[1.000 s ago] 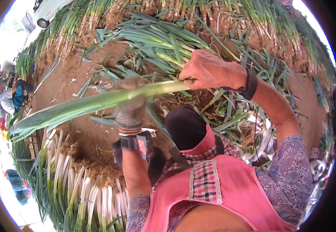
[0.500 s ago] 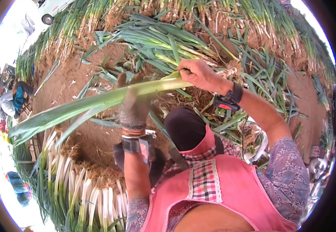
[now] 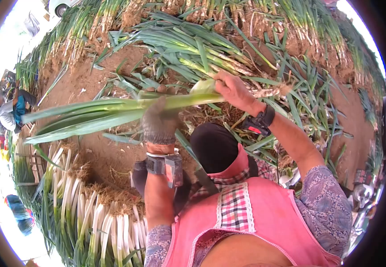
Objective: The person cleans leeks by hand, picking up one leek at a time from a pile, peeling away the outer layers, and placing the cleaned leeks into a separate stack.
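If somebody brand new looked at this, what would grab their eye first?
Probably the long leek stretched across the middle, with the right hand gripping toward its root end and the blurred, gloved left hand nearer its leaves. Next, the bright pink garment at the bottom and the white-stalked bundle at lower left.

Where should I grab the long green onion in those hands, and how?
Probably round its pale stalk, between the left hand and the right hand, coming from the wearer's side. It's held sideways, and there it's slim and single; past the left hand its leaves spread apart.
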A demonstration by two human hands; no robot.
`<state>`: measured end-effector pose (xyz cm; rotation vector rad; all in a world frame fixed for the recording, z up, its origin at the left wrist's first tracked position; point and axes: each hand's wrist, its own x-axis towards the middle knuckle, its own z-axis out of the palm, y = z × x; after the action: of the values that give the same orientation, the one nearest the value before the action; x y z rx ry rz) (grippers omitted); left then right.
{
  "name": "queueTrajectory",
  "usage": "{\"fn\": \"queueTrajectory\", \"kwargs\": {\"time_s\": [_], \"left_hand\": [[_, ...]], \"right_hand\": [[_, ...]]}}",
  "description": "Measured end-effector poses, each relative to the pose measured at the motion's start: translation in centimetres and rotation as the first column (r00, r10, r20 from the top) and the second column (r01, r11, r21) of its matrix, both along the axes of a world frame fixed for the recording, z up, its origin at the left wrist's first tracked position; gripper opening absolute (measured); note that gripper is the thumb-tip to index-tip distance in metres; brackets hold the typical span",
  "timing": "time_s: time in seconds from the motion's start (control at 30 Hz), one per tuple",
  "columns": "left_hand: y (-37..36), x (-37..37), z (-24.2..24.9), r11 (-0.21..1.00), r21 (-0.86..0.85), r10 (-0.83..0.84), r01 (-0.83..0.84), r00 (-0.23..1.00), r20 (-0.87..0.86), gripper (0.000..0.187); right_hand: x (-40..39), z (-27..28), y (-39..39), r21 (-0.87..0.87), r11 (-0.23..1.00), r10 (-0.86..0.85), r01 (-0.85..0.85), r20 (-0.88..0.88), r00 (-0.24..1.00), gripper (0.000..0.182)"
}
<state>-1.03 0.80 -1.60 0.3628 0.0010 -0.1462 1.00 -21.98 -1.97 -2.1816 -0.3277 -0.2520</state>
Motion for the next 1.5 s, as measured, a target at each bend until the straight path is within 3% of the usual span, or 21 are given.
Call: {"fn": "queueTrajectory", "kwargs": {"time_s": [0.03, 0.1, 0.2, 0.23, 0.27, 0.33, 0.37, 0.4, 0.47, 0.5, 0.53, 0.57, 0.63, 0.7, 0.73, 0.8, 0.87, 1.0, 1.2, 1.43, 1.5], "left_hand": [[0.1, -0.2, 0.5, 0.999, 0.031, -0.036, 0.034, 0.998, 0.057, 0.039], [0.1, -0.6, 1.4, 0.996, 0.062, -0.069, 0.062, 0.991, 0.117, 0.040], [0.4, -1.0, 1.6, 0.929, 0.361, -0.047, -0.084, 0.939, 0.339, 0.025], [0.4, -0.9, 1.8, 0.932, 0.348, -0.041, -0.103, 0.923, 0.383, 0.023], [0.5, -0.8, 1.9, 0.936, 0.332, -0.035, -0.120, 0.905, 0.425, 0.021], [0.4, -0.6, 2.8, 1.000, 0.011, -0.011, 0.007, 0.917, 0.399, 0.028], [1.1, 0.0, 2.0, 1.000, 0.006, -0.029, 0.029, 0.891, 0.454, 0.040], [1.5, -0.1, 2.3, 0.999, 0.038, -0.047, 0.034, 0.910, 0.412, 0.042], [2.0, -0.8, 3.0, 0.995, 0.095, -0.069, 0.040, 0.943, 0.324, 0.045], [1.5, -0.2, 2.4, 1.000, 0.001, -0.007, 0.007, 0.927, 0.374, 0.042], [1.5, -0.1, 2.1, 1.000, 0.003, -0.001, 0.000, 0.943, 0.334, 0.040], [1.4, -0.1, 1.8, 1.000, 0.007, 0.000, -0.002, 0.956, 0.293, 0.039], [1.4, 0.1, 1.4, 1.000, 0.007, 0.007, -0.009, 0.967, 0.255, 0.037], [1.3, 0.6, 1.1, 1.000, 0.002, 0.019, -0.020, 0.966, 0.256, 0.034], [1.4, 0.7, 0.8, 1.000, 0.014, 0.022, -0.027, 0.971, 0.237, 0.034], [1.3, 0.8, 0.4, 0.999, 0.033, 0.028, -0.036, 0.979, 0.200, 0.033], [0.8, 0.3, 1.4, 0.998, 0.057, -0.021, 0.009, 0.977, 0.212, 0.032], [1.1, 0.6, 0.9, 0.998, 0.047, 0.025, -0.033, 0.983, 0.181, 0.030], [1.2, 0.4, 1.1, 0.988, 0.031, 0.146, -0.150, 0.984, 0.101, 0.036], [1.6, 0.6, 0.4, 0.989, 0.006, 0.146, -0.147, 0.983, 0.113, 0.037], [2.0, 0.9, 0.0, 0.990, 0.007, 0.142, -0.144, 0.981, 0.135, 0.037]], "right_hand": [[0.1, -0.3, -0.7, 0.067, 0.998, 0.001, 0.005, -0.091, 0.996, 0.023], [2.3, -5.4, -5.2, 0.129, 0.988, 0.094, -0.084, -0.073, 0.993, 0.022], [2.9, -5.2, -9.5, -0.210, 0.974, 0.026, -0.086, -0.275, 0.961, 0.019], [1.8, -4.1, -11.2, -0.258, 0.965, -0.025, -0.044, -0.258, 0.966, 0.023], [-0.6, -2.4, -13.2, -0.254, 0.964, -0.122, 0.075, -0.174, 0.977, 0.028], [-3.7, -0.6, -18.4, -0.252, 0.895, -0.379, 0.368, 0.007, 0.926, 0.038], [-4.1, -1.9, -23.0, -0.450, 0.722, -0.508, 0.526, 0.173, 0.844, 0.041], [-6.4, -0.2, -24.1, -0.470, 0.637, -0.663, 0.611, 0.070, 0.745, 0.037], [-8.2, -4.5, -33.6, -0.529, 0.542, -0.744, 0.653, 0.059, 0.665, 0.029], [-8.1, -5.8, -35.5, -0.191, 0.626, -0.777, 0.756, -0.067, 0.626, 0.029], [-8.0, -7.0, -36.9, 0.168, 0.588, -0.765, 0.792, -0.204, 0.611, 0.029], [-7.9, -7.4, -37.7, 0.495, 0.430, -0.709, 0.755, -0.332, 0.622, 0.029], [-5.6, -5.5, -35.2, 0.148, 0.582, -0.810, 0.799, 0.183, 0.557, 0.032], [-4.1, -1.0, -27.0, -0.163, 0.484, -0.589, 0.860, 0.666, 0.458, 0.035], [-5.0, 2.8, -21.2, -0.321, 0.671, -0.628, 0.669, 0.234, 0.742, 0.033], [-4.8, 3.3, -13.2, -0.135, 0.949, -0.246, 0.284, 0.244, 0.938, 0.030], [-5.1, 4.5, -7.0, -0.410, 0.909, 0.103, 0.079, 0.403, 0.910, 0.037], [-4.3, 4.2, -3.0, -0.505, 0.863, 0.174, -0.016, 0.267, 0.948, 0.042], [-3.8, 3.5, -2.6, -0.557, 0.829, 0.175, 0.036, 0.321, 0.931, 0.034], [-4.1, 3.0, -3.0, -0.666, 0.746, 0.250, 0.022, 0.310, 0.917, 0.029], [-4.1, 2.7, -3.2, -0.621, 0.781, 0.223, 0.063, 0.372, 0.901, 0.028]]}}
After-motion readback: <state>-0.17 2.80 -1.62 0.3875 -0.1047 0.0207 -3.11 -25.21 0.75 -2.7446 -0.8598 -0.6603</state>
